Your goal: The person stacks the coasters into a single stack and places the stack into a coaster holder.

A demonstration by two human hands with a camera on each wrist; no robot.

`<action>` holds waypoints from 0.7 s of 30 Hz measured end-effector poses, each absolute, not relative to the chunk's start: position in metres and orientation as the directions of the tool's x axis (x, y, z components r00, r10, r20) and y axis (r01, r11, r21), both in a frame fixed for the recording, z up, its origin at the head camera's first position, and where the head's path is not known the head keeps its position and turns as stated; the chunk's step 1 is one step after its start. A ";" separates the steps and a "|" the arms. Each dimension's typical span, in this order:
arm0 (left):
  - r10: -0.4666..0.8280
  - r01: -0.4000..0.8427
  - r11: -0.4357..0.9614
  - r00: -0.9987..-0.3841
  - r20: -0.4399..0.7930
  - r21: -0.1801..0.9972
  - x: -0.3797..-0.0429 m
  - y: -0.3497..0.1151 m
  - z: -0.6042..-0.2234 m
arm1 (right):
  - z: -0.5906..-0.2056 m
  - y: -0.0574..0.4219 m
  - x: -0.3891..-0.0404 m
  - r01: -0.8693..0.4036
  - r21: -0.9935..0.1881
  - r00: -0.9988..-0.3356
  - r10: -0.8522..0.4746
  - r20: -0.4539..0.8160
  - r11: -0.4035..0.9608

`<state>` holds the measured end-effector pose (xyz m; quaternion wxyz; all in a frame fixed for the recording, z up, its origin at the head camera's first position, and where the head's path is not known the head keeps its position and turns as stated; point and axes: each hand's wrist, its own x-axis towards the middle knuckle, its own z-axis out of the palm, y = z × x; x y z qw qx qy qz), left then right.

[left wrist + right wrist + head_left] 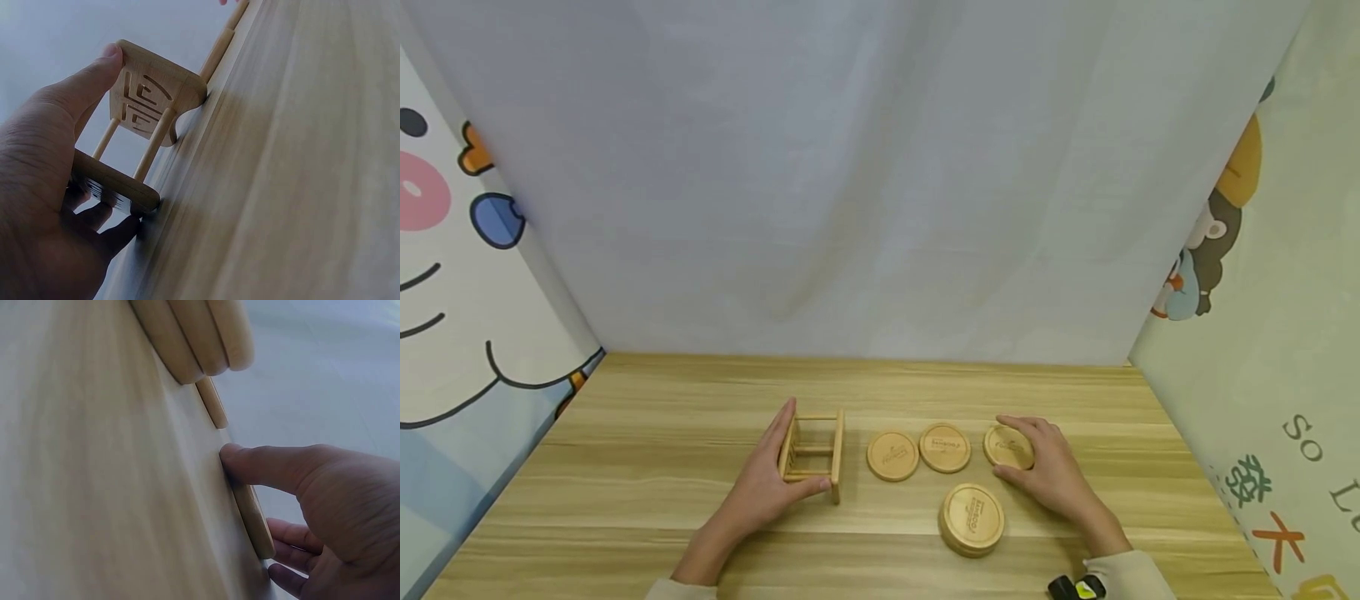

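Note:
My left hand [760,483] grips a small wooden coaster holder [838,454], thumb on one end panel and fingers around the other. In the left wrist view, the holder's panel [147,94] has cut-out slots, and thin rods join the two panels. On the right, my right hand [1051,467] pinches a round wooden coaster [1009,447] by its rim between thumb and fingers. That coaster [253,522] lies about flat at table level in the right wrist view. Two more coasters, one left [892,456] and one middle [945,447], lie side by side between my hands.
Nearer to me stands a stack of coasters [972,518], marked on top. All of it is on a wood-grain table [700,400]. A pale curtain [880,208] hangs behind, with printed cartoon panels at left [445,275] and right [1262,333].

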<state>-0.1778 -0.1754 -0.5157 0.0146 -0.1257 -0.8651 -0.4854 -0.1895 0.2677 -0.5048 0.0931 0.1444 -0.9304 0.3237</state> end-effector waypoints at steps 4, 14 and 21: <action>0.204 0.228 0.492 -0.968 0.143 0.840 -0.177 -0.176 -0.516 | -0.505 0.268 -0.189 -0.331 -0.570 -0.940 -0.212 0.266 0.752; 0.205 0.224 0.487 -0.969 0.138 0.844 -0.177 -0.176 -0.516 | -0.503 0.267 -0.187 -0.337 -0.559 -0.936 -0.206 0.285 0.757; 0.208 0.224 0.479 -0.968 0.138 0.848 -0.177 -0.176 -0.516 | -0.503 0.267 -0.186 -0.339 -0.553 -0.934 -0.205 0.291 0.761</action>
